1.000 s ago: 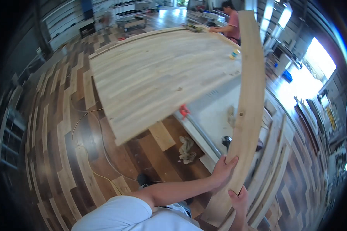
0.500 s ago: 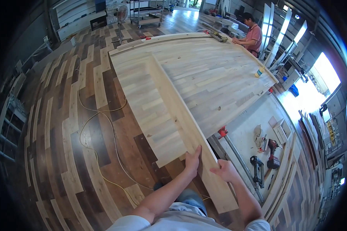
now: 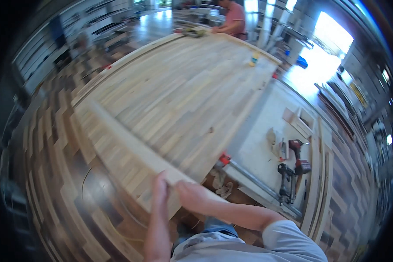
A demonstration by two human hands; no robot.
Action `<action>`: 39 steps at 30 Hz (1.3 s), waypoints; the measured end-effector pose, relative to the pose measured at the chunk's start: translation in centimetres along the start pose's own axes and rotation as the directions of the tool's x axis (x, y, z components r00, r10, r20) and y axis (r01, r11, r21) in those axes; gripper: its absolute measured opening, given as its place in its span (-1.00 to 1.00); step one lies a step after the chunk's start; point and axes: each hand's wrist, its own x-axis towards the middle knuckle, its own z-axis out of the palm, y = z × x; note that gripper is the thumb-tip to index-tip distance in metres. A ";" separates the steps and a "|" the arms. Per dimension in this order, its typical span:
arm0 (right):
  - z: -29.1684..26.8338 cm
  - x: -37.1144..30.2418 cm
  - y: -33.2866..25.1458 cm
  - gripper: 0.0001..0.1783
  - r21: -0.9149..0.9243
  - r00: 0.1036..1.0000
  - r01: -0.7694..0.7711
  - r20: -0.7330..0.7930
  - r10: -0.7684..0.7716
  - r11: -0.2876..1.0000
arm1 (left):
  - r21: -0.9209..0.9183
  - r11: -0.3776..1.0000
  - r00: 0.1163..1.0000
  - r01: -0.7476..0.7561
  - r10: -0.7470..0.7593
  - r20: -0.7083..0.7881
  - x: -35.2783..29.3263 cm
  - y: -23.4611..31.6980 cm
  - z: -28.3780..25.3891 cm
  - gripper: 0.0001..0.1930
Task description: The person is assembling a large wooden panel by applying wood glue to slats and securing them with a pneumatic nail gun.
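A long pale wooden board [image 3: 135,148] stretches across the left part of a large panel of joined wood strips [image 3: 174,87]. My left hand [image 3: 160,188] is closed on the board's left side near its near end, fingers partly blurred. Just right of it, my right hand [image 3: 190,196] grips the opposite side of the same board. The right forearm hides part of the board's near end. Beyond my hands, the far end reaches close to the panel's far left corner.
A bar clamp [image 3: 253,179] with a red jaw lies by the panel's near right corner. On the pale bench top [image 3: 266,126] are a red drill [image 3: 300,159] and a black power tool [image 3: 287,183]. A yellow bottle [image 3: 253,59] stands on the panel; a person [image 3: 234,19] works beyond.
The board has swung and shifted toward the panel's left edge, with both hands still holding it. My right forearm now reaches across more sideways. The whole view has turned to the right.
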 end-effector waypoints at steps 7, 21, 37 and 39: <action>-4.3 5.6 10.2 -0.58 0.333 0.946 0.195 0.184 -0.267 0.923 | 0.216 0.970 0.863 -0.110 0.201 -0.464 6.6 1.5 1.3 -0.54; -17.5 11.7 52.6 -0.42 0.497 0.741 -0.468 -0.231 0.631 0.731 | 0.977 -0.205 0.874 -0.062 0.462 0.152 14.2 -1.4 12.0 -0.33; -30.5 33.5 88.0 -0.43 0.250 0.520 -0.531 -0.658 0.544 0.810 | 0.762 -0.347 0.821 -0.546 -0.041 0.570 24.7 -14.4 33.7 -0.11; -31.2 35.4 89.3 -0.39 0.255 0.508 -0.565 -0.642 0.574 0.785 | 0.760 -0.383 0.834 -0.525 -0.051 0.550 24.6 -14.3 33.6 -0.10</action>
